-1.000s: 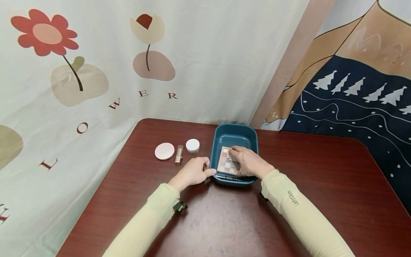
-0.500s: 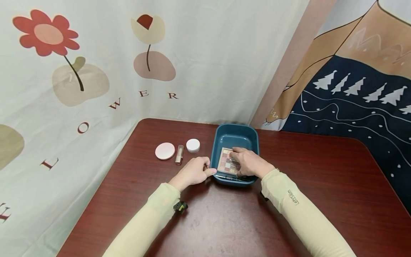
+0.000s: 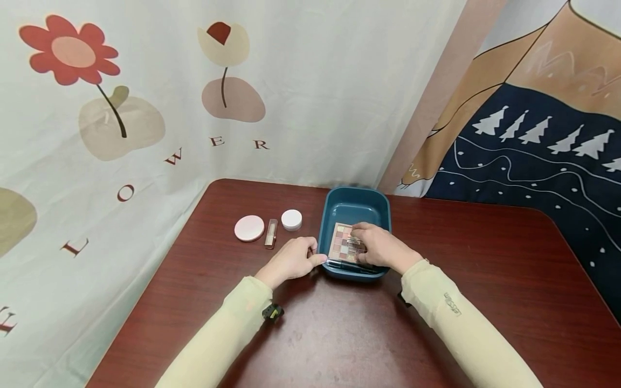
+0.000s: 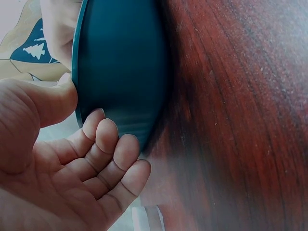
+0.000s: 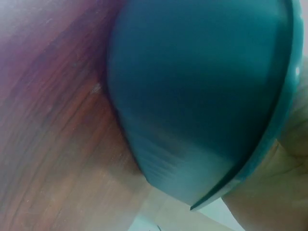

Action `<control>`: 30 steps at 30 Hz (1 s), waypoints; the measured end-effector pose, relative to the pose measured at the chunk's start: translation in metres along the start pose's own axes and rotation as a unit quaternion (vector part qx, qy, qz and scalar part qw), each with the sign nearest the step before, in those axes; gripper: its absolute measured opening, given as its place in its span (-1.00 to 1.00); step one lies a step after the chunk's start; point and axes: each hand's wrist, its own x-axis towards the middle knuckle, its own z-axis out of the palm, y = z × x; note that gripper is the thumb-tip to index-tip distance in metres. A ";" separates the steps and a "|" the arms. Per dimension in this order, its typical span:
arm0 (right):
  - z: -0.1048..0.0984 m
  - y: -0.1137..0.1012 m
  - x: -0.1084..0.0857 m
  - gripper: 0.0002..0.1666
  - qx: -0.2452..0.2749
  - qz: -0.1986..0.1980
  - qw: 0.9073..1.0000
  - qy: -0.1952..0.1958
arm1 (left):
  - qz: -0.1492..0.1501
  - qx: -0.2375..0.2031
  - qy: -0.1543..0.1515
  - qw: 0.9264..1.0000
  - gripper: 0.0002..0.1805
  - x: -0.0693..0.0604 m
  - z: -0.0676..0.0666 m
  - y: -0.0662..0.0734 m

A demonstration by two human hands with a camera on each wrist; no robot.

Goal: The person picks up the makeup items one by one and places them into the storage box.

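Note:
A blue plastic bin (image 3: 330,205) stands on the table. My left hand (image 3: 293,258) holds its front left corner; in the left wrist view the thumb rests at the rim and the curled fingers lie against the outer wall. Inside the bin lies an eyeshadow palette (image 3: 339,243) with pale and brown squares. In front of it, along the near wall, lies a dark pen-like tube (image 3: 345,266). My right hand (image 3: 383,248) reaches over the right rim, with its bent fingers and thumb at the palette's right side. Its grip is hidden; the right wrist view mostly shows the bin's outer wall.
Left of the bin, a pink round compact (image 3: 249,228), a slim lipstick-like tube (image 3: 271,234) and a white round jar (image 3: 291,220) lie on the brown table (image 3: 310,334). Printed curtains (image 3: 310,97) hang just behind the table's far edge.
My right hand has shifted slightly right, and more of the palette's right side shows. The palette barely moves. My left hand keeps its place at the bin's corner.

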 end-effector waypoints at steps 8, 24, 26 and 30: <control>0.002 0.002 -0.015 -0.33 0.042 0.011 0.998 0.055 | -0.001 0.002 -0.002 1.000 -0.66 0.000 -0.001 0.001; 0.010 0.013 -0.039 -0.49 0.069 -0.004 0.975 0.213 | -0.004 -0.002 -0.001 1.000 -0.64 -0.001 -0.001 0.002; 0.010 0.015 -0.041 -0.51 0.067 -0.005 0.972 0.223 | -0.004 -0.002 0.000 1.000 -0.64 -0.001 -0.001 0.002; 0.010 0.018 -0.045 -0.51 0.065 -0.004 0.969 0.238 | -0.003 -0.002 0.001 1.000 -0.64 -0.001 -0.001 0.003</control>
